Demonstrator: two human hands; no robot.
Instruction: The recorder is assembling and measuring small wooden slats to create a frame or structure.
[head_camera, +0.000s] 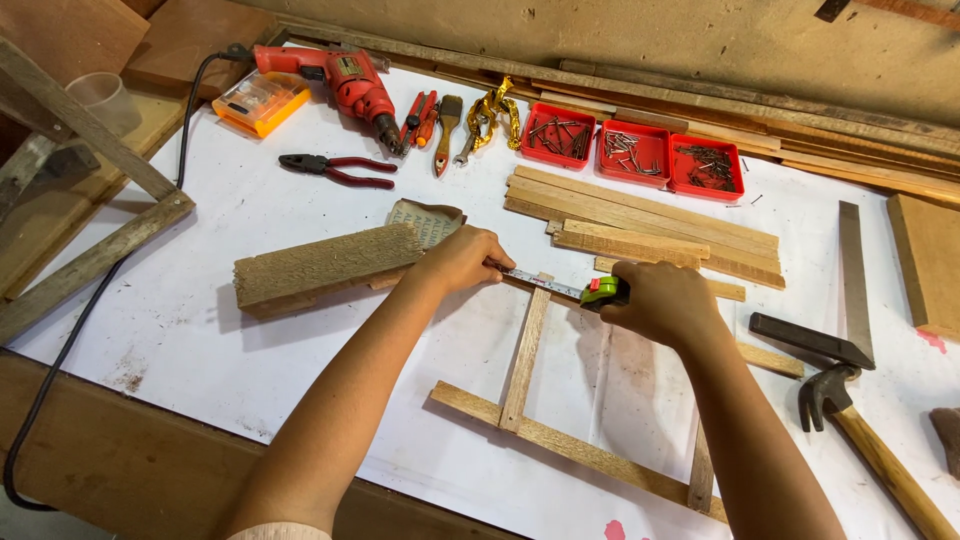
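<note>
Nearest lay a part-built frame of thin wooden slats, its top side unclosed between the hands, where the left hand pinned a steel tape blade and the right hand gripped the green tape-measure case.

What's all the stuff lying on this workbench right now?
Tape measure: one, green case, stretched between the hands over a slat.
Wooden frame: one, pale slats, mid-bench.
Rough wood block: one, tan, left of the hands.
Stack of slats: several, light wood, behind the hands.
Trays of nails: three, red, at the back.
Drill: one, red, back left.
Pliers: one, red handles, below the drill.
Hammer: one, wooden handle, right.
Square: one, metal blade, right.
Left hand: pins the tape's end.
Right hand: grips the tape case.
</note>
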